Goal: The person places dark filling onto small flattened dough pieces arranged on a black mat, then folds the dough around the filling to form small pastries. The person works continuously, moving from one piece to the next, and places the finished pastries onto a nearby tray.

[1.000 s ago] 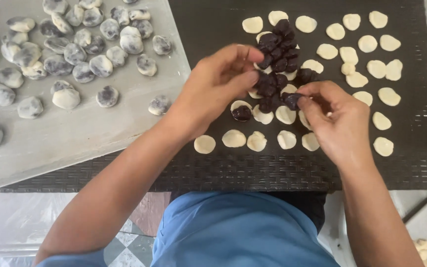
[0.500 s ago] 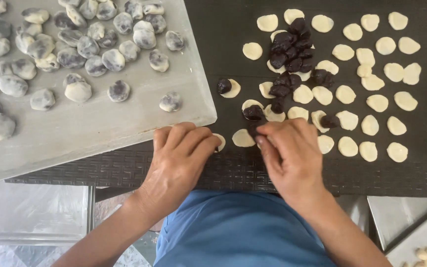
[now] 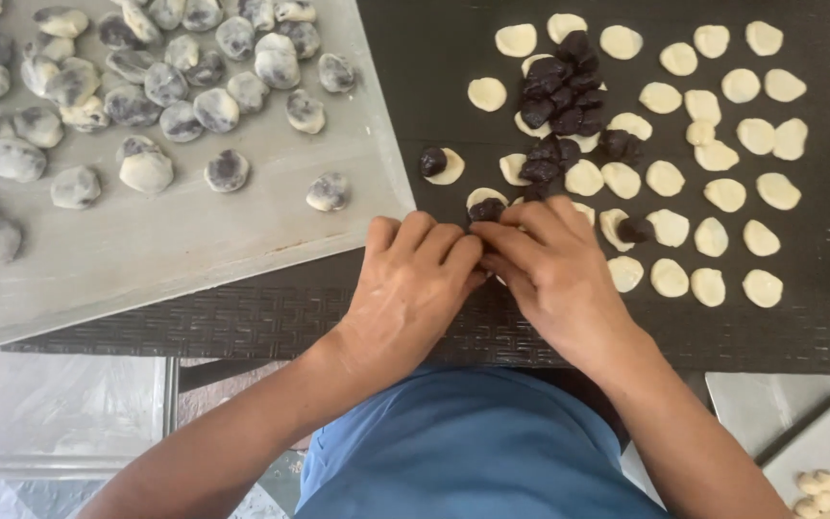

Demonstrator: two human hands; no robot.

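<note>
Dough disc (image 3: pixel 488 199) with dark filling is sitting at the fingertips of both hands (left hand (image 3: pixel 415 279), right hand (image 3: pixel 554 269)), fingers curled narrowly together; whether they are pinching it, I cannot tell, and pressing hard is risking filling squeezing out.

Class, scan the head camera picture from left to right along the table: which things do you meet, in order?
Grey tray of filled dumplings → left hand → right hand → pale dough discs on the dark mat.

A pale dough disc (image 3: pixel 485 199) topped with dark filling lies flat by the fingertips (image 3: pixel 477 248).
</note>
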